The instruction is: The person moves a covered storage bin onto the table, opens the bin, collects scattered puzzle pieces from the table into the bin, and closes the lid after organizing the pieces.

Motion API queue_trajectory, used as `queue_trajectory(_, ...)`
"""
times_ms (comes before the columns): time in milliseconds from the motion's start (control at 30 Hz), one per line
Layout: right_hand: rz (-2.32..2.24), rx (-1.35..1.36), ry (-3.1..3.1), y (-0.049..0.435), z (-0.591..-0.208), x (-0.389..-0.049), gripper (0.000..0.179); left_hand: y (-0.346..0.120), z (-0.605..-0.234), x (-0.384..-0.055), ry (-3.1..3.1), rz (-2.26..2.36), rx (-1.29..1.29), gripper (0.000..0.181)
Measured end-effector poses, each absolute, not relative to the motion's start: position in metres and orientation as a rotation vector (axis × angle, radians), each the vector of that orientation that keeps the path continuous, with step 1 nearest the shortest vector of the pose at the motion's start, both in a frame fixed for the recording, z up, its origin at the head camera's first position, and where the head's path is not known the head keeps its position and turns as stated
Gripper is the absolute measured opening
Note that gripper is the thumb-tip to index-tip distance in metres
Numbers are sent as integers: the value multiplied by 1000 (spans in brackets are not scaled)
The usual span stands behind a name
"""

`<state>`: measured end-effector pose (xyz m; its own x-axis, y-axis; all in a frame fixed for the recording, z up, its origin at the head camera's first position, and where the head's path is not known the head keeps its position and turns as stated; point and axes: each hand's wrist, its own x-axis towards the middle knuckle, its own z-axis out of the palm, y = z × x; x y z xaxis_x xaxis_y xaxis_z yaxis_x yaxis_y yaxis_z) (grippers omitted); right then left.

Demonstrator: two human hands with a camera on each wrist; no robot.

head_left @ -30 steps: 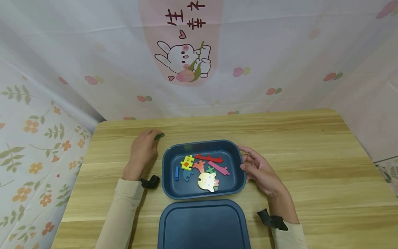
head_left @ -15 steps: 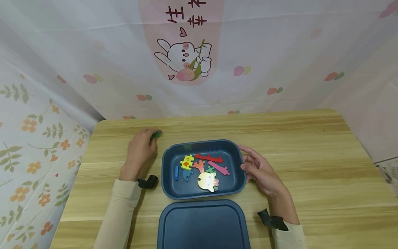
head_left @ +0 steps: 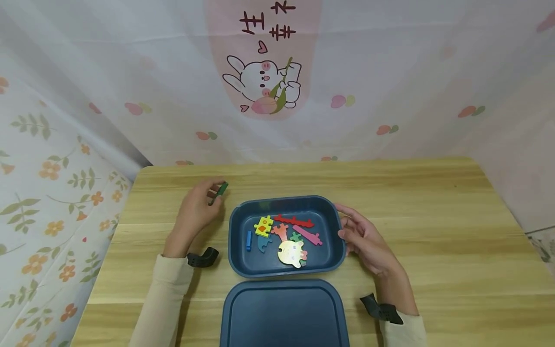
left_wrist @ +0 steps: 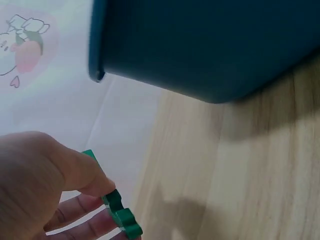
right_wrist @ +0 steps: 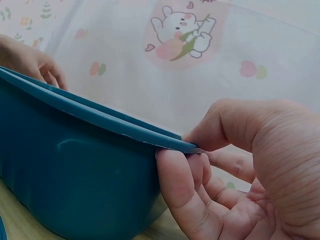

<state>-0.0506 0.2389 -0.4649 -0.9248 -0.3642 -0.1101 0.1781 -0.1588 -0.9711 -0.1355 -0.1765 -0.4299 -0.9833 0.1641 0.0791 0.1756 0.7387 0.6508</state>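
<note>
Left of the dark blue bin [head_left: 243, 265], my left hand [head_left: 197, 207] pinches a green jigsaw piece [head_left: 222, 188] between thumb and fingers. The left wrist view shows that piece edge-on, its knobbed end [left_wrist: 127, 222] past the thumb tip. My right hand [head_left: 368, 243] grips the bin's right end; in the right wrist view the thumb lies over the rim [right_wrist: 125, 132] and the fingers press from outside. Inside the bin lie a yellow piece [head_left: 263, 226], a red strip [head_left: 295, 221], a pink strip [head_left: 308, 235], an orange piece [head_left: 280, 231] and a cream animal-head piece [head_left: 290, 253].
A blue block [head_left: 249, 241], a teal piece [head_left: 263, 243] and a small green piece [head_left: 296, 236] are also in the bin. A dark blue lid [head_left: 284, 315] lies in front of it on the wooden table [head_left: 433, 231]. Printed cloth [head_left: 373, 62] hangs behind.
My left hand has turned, with its fingers spread more into view, and the green jigsaw piece has tilted more upright. The right hand keeps its grip on the bin.
</note>
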Motion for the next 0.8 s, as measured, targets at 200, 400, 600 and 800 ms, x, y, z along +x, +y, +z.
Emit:
queue_trajectory(200, -2137, -199, 1756, 241, -464, -51, 62, -174, -422, -130, -2856, -1244, -275, 44)
queue_trajectory(400, -2139, -192, 1748, 240, -464, -50, 62, -170, -417, -127, -2816, -1435, -278, 43)
queue_trajectory(600, -2150, -192, 1731, 240, -463, -49, 62, -168, -413, -124, -2763, -1608, -288, 41)
queue_trajectory(800, -2152, -189, 1728, 239, -459, -49, 62, -166, -409, -121, -2739, -1777, -272, 40)
